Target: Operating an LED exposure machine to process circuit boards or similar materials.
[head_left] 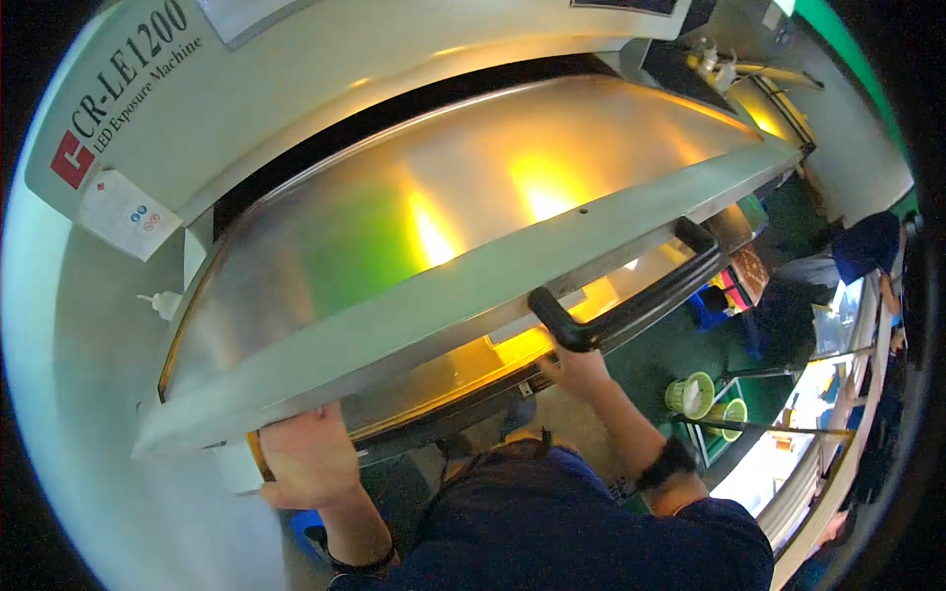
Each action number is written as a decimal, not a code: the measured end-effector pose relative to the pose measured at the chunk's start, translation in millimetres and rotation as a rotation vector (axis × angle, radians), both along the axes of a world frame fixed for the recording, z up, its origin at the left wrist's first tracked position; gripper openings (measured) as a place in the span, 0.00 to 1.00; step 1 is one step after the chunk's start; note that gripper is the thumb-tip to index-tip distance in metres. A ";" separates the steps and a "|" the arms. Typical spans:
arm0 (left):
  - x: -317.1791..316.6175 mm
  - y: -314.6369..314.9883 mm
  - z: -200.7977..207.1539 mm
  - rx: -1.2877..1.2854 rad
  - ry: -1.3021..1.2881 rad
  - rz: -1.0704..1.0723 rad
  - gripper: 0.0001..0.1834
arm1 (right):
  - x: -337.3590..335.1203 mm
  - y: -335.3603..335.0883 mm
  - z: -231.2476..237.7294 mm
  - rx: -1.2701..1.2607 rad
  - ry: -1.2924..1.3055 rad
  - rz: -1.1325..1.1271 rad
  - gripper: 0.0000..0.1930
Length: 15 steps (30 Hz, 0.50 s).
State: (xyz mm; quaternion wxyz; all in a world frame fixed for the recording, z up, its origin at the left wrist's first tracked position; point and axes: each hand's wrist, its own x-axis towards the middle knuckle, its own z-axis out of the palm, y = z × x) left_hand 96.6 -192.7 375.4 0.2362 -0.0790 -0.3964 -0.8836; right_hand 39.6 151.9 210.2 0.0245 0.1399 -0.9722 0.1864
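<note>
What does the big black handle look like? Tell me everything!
The handle is a thick, smooth black bar, maybe plastic, bent at both ends to join the front edge of the pale green lid. It slants up toward the picture's right. The right hand is just below its left end; whether they touch is hard to tell.

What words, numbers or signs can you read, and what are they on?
Large dark lettering, smaller line beneath: on the pale machine; readable, but I won't copy it out.
Red square sign with a pale shape: beside that lettering.
White label: small red diamond, round blue and red signs; any writing is too small.
Whitish sheet, top edge: nothing readable.
</note>
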 end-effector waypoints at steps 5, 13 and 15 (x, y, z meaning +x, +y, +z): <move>-18.7 -4.6 43.1 0.151 0.057 0.133 0.64 | -93.9 61.6 -60.9 -0.240 0.021 -0.207 0.32; -52.0 -30.2 84.9 0.191 0.218 -0.144 0.58 | -163.9 159.7 -190.1 -0.100 -0.043 -0.570 0.36; -62.3 -9.9 100.1 0.142 0.117 0.091 0.58 | -175.0 142.6 -174.6 0.147 -0.133 -0.584 0.44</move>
